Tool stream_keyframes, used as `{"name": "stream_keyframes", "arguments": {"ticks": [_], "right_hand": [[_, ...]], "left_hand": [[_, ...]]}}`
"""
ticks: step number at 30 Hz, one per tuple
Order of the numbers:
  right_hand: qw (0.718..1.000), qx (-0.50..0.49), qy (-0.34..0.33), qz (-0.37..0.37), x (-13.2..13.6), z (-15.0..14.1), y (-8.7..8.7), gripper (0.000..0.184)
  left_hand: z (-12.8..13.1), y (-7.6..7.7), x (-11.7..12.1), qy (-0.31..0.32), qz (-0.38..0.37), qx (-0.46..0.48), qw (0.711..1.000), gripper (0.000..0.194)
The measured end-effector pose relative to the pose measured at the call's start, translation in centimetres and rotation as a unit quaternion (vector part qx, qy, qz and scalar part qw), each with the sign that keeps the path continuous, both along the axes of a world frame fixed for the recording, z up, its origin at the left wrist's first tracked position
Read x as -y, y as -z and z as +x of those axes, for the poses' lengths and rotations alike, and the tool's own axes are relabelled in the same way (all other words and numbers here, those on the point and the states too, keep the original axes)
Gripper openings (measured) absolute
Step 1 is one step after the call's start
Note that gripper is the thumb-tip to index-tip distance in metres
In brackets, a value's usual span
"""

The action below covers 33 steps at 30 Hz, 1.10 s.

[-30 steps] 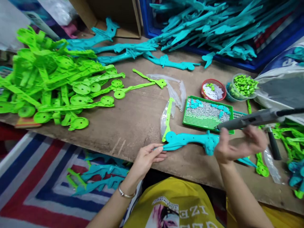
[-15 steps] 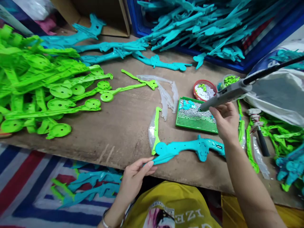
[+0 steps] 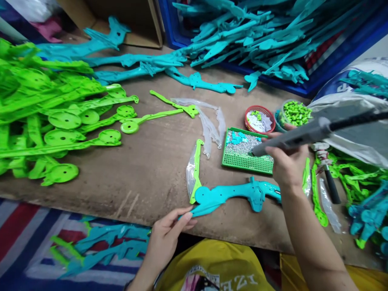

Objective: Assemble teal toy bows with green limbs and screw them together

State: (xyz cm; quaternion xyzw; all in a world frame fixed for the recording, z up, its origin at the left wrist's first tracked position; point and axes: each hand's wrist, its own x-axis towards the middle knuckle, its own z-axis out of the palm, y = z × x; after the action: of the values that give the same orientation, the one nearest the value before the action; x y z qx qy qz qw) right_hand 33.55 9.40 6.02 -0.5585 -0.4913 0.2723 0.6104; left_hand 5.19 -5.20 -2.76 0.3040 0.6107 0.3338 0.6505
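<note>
Along the workbench's [image 3: 157,165] near edge lies the turquoise plastic part [image 3: 232,194], left hand [image 3: 166,232] pinching its left tip. Right hand [image 3: 289,167], well apart, grips gray electric screwdriver [image 3: 292,138], tip over green tray [image 3: 242,159]: silver screws [image 3: 247,146], turquoise bits [image 3: 238,138]. Behind: red basket [image 3: 246,122], white pieces [image 3: 263,123]; clear tub [image 3: 282,117], lime pieces [image 3: 298,113]. Far edge: blue crate [image 3: 171,30], turquoise heap [image 3: 257,44].

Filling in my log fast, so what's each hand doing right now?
Left hand: closed, pinching one end of the turquoise part.
Right hand: closed, holding the grey handheld tool.
</note>
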Motion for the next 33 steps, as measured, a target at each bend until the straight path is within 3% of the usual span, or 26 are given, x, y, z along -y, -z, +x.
{"name": "stream_keyframes", "arguments": {"ticks": [3,7,17,26,33], "right_hand": [[0.999,-0.03,0.012,-0.001,1.4,0.8,0.2,0.045],[0.997,0.003,0.071,-0.006,2.1,1.1,2.0,0.026],[0.999,-0.019,0.034,0.019,1.6,1.2,4.1,0.016],[0.999,-0.008,0.003,-0.035,1.5,0.7,3.1,0.02],[0.999,-0.012,0.028,-0.014,1.2,0.7,3.1,0.022]], "left_hand": [[0.1,0.0,-0.2,-0.006,-0.002,0.005,1.0,0.049],[0.3,0.0,-0.4,-0.014,-0.003,0.005,1.0,0.047],[0.5,0.0,-0.4,-0.017,-0.002,0.0,1.0,0.044],[0.5,-0.2,-0.4,-0.015,0.0,0.005,1.0,0.046],[0.2,0.1,-0.1,0.012,0.024,0.043,0.999,0.047]]}}
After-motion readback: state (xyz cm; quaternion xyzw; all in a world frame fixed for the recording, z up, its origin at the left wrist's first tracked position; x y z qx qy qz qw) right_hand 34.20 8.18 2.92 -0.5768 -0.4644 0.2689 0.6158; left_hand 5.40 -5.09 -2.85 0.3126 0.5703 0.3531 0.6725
